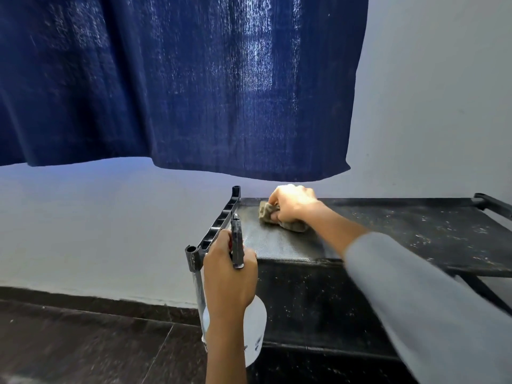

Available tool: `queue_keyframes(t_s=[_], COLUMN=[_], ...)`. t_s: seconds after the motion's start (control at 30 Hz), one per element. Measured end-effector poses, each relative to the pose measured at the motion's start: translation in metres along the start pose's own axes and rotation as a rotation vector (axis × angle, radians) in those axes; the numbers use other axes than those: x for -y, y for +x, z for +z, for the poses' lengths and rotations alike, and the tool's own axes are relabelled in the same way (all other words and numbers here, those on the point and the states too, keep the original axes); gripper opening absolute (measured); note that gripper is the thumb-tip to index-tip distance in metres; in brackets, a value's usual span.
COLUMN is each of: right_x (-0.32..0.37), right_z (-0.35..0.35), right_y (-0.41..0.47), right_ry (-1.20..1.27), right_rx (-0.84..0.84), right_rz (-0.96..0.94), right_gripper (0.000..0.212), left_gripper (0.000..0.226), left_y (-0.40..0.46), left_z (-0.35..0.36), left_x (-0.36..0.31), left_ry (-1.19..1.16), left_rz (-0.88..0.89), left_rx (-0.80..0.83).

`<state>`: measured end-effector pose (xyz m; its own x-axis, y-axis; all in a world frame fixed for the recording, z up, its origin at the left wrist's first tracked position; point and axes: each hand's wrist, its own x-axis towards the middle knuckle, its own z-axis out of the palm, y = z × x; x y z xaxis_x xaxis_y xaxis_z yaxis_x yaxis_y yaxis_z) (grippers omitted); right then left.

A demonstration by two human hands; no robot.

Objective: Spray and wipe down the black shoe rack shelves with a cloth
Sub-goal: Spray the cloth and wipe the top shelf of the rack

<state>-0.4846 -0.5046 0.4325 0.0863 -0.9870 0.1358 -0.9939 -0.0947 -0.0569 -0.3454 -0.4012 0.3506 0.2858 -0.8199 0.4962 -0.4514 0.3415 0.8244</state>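
Note:
The black shoe rack (415, 231) stands against the wall, its top fabric shelf speckled with pale dust on the right half. My right hand (293, 203) grips a crumpled grey-brown cloth (293, 225) and presses it on the shelf's far left corner. My left hand (230, 270) holds a white spray bottle (255, 328) by its dark trigger head (237, 239), in front of the rack's left end. A lower shelf (313, 309) under the top one is dusty too.
A dark blue curtain (180, 79) hangs just above the rack, its hem close over my right hand. A pale wall lies behind, and dark floor tiles (83, 342) spread to the left of the rack. The rack's left plastic side rail (219, 225) stands beside the bottle.

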Motion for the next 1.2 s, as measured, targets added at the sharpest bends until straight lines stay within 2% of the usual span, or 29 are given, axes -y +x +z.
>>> queue_keyframes(t_s=[0.07, 0.13, 0.2, 0.3, 0.37, 0.47, 0.57, 0.63, 0.8, 1.03, 1.2], right_x=[0.005, 0.012, 0.016, 0.018, 0.009, -0.028, -0.081, -0.106, -0.114, -0.037, 0.005], right_z=[0.011, 0.019, 0.015, -0.007, -0.026, -0.045, -0.052, -0.052, -0.040, -0.016, -0.003], right_y=[0.016, 0.025, 0.024, -0.007, -0.040, -0.079, -0.102, -0.112, -0.105, -0.075, -0.061], right_ry=[0.050, 0.035, 0.003, 0.021, 0.043, 0.004, -0.023, 0.003, 0.070, 0.198, 0.246], right_rx=[-0.074, -0.060, 0.058, 0.356, 0.444, 0.450, 0.485, 0.477, 0.368, 0.227, 0.226], right_rz=[0.146, 0.185, 0.091, -0.166, -0.299, -0.319, -0.214, -0.160, -0.221, -0.372, -0.343], right_gripper=[0.028, 0.027, 0.032, 0.048, 0.048, 0.044, 0.033, 0.032, 0.032, 0.036, 0.046], left_gripper=[0.010, 0.010, 0.012, 0.010, 0.008, 0.009, 0.010, 0.015, 0.008, 0.010, 0.012], left_y=[-0.001, -0.001, 0.001, 0.000, -0.001, -0.002, -0.004, -0.003, -0.003, -0.001, 0.000], left_z=[0.000, -0.001, -0.001, -0.003, -0.003, -0.004, -0.004, -0.004, -0.003, -0.001, -0.002], left_x=[0.000, -0.001, -0.001, -0.001, -0.002, -0.005, -0.007, -0.007, -0.006, -0.005, -0.003], left_ry=[-0.026, -0.056, -0.047, -0.027, -0.035, -0.048, -0.060, -0.060, -0.016, 0.009, -0.005], left_rz=[-0.005, -0.020, -0.021, -0.010, -0.003, -0.025, -0.028, -0.027, -0.042, -0.011, -0.015], left_rx=[-0.005, -0.016, -0.013, -0.008, -0.011, -0.008, 0.004, 0.018, 0.013, -0.013, -0.033])
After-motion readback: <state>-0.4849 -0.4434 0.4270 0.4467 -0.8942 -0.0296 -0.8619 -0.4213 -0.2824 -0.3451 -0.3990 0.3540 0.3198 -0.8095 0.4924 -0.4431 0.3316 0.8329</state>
